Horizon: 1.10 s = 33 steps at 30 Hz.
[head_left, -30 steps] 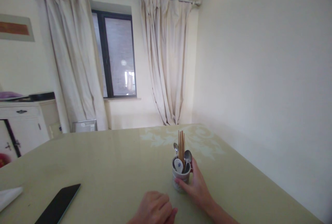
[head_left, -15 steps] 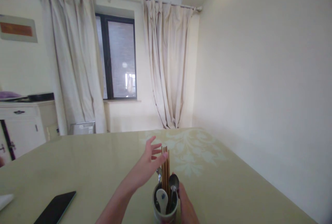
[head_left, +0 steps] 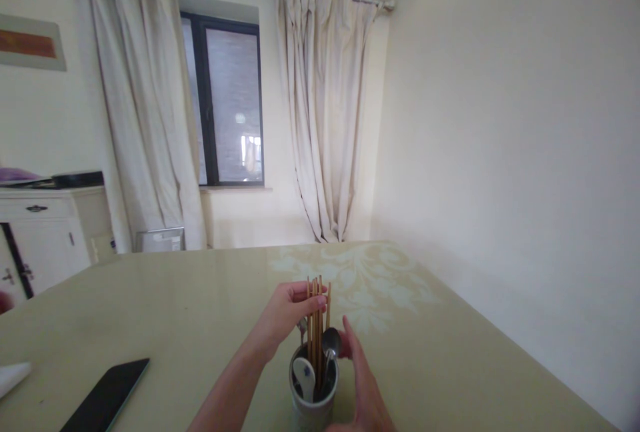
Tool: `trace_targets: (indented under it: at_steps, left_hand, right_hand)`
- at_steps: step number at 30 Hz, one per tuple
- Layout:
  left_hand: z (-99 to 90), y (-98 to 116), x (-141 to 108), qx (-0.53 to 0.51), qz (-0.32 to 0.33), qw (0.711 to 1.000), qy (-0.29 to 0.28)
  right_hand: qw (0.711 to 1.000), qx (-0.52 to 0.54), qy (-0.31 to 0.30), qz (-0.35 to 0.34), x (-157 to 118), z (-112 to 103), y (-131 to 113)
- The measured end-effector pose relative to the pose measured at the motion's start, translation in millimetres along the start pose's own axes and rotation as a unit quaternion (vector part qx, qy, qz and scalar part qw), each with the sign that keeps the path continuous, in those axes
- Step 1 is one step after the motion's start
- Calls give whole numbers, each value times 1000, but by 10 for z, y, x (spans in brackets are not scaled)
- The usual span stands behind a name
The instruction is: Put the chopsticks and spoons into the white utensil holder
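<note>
Pale-walled room: a table (head_left: 200,325) with a green-beige top extends beneath and beyond both hands. A light leaf-and-scroll pattern (head_left: 370,289) is located on its surface, ahead and to the right of the left hand.

Left hand (head_left: 289,310): mostly closed on the upper portion of the chopsticks (head_left: 315,342), thumb in front, fingers behind. Grip tightness cannot be determined. One chopstick stands slightly apart, just right of the thumb tip.

Right hand (head_left: 363,382): partly curled at the right side of the cup (head_left: 310,417), index finger pointing upward, thumb low. Whether it grips the cup cannot be told.

The cup is positioned between the hands, below the left fingers, and contains the lower ends of the chopsticks. Also seated in it: a white spoon (head_left: 305,377), a large metal spoon (head_left: 331,341) beside the right fingers, and a small metal spoon (head_left: 302,327) under the left hand.

Markings: the white spoon bears a small blue mark, too small to read. Well left of and beyond the left hand, a wall panel (head_left: 30,44) carries an orange band; its detail is illegible.

A black flat device (head_left: 107,395) lies on the table, left of the left forearm.
</note>
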<state>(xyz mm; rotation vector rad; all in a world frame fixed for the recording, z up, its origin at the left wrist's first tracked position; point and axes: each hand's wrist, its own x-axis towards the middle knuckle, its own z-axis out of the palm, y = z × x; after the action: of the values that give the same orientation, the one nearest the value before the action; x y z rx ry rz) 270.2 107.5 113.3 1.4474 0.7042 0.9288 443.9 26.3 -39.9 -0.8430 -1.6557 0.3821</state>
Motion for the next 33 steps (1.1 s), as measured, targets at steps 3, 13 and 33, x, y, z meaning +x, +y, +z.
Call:
trace_targets:
  at_steps: [3,13,33]
  left_hand:
    - [-17,24,-28,29,1,999,-24]
    - [-84,83,-47,109,8,994,-28]
    - [-59,286,-162,155,26,987,-45]
  right_hand:
    - [996,-51,75,13,441,-229,-380]
    - [989,-27,-52,134,1699,-389,-944]
    - [989,-33,-93,114,1708,-508,-1094]
